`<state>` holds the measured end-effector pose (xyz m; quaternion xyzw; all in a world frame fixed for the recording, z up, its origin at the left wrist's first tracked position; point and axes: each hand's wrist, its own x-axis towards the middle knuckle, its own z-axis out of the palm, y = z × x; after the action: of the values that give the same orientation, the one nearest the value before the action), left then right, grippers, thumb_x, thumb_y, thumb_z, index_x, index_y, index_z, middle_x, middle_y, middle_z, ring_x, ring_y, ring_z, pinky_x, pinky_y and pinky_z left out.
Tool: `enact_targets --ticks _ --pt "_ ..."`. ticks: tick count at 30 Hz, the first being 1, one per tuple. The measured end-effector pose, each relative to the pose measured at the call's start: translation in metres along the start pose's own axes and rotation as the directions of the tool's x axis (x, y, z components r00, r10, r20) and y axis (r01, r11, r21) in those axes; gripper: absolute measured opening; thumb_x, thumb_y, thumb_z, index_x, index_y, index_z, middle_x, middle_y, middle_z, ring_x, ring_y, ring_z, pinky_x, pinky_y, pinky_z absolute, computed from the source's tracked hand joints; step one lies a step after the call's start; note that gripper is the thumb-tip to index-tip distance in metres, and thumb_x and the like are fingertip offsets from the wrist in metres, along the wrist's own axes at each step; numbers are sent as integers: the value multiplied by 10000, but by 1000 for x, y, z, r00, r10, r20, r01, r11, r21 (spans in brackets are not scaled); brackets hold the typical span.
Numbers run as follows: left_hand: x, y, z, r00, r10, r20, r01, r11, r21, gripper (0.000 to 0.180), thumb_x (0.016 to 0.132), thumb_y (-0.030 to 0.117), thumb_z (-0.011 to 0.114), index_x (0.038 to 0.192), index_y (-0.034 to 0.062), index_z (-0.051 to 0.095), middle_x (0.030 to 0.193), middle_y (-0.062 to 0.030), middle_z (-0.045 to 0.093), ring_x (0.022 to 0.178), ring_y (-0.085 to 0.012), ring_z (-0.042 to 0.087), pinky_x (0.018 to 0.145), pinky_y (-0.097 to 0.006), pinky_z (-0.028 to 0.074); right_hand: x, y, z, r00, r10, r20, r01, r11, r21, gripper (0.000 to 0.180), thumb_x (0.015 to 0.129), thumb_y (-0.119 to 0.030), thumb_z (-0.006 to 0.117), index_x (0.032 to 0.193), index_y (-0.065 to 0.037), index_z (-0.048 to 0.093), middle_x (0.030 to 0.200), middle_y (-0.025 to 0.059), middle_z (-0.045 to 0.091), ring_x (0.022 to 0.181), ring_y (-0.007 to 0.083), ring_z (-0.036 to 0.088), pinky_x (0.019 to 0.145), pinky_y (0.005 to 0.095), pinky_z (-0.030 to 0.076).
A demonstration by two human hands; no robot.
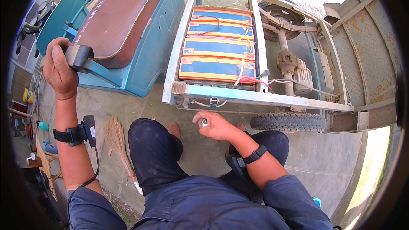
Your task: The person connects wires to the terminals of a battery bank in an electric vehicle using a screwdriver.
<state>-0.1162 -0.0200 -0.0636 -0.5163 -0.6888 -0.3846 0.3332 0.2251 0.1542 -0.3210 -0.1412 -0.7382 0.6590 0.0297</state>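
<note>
My left hand (61, 69) is closed around the end of a black armrest pad (79, 58). A blue metal bar joins this armrest to a blue vehicle seat box (145, 55) with a brown cushion (123, 12). Low in front of the vehicle frame, my right hand (218, 126) is closed on a metal tool (205, 122). Only its round shiny end shows, so its exact kind is hidden. Just beyond that hand, several orange and blue batteries (218, 69) sit side by side in the pale blue metal frame (238, 93), with wires across their tops.
A tyre (289, 122) and a rear axle with a motor (302, 76) are at the right of the frame. Farther right stands a tilted, rusty cargo bed (366, 42). A straw broom (119, 142) lies on the floor by my left leg.
</note>
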Motion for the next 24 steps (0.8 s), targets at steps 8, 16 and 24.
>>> enact_targets --ticks 8,16,24 --pt "1 2 -2 1000 5 2 -5 1000 23 375 1067 243 346 1029 1 630 878 -96 614 804 -180 584 774 -290 468 1 3 1 1000 -12 26 10 999 46 360 799 -47 598 1159 -25 618 918 32 592 772 108 542 680 260 467" --pt "1 -1 -2 1000 -21 -8 21 1000 18 380 1066 252 352 1026 0 634 874 -94 613 806 -181 585 776 -293 467 1 1 0 995 28 96 -37 995 91 389 806 -53 586 1193 -28 608 964 45 603 626 87 539 550 262 465" --pt "0 -6 -2 1000 -14 5 14 1000 4 378 1067 252 356 1030 4 638 874 -88 607 803 -176 563 771 -293 458 -1 -8 -3 992 62 114 -70 995 70 326 809 -95 615 1123 -12 644 942 101 669 825 205 633 736 341 517"
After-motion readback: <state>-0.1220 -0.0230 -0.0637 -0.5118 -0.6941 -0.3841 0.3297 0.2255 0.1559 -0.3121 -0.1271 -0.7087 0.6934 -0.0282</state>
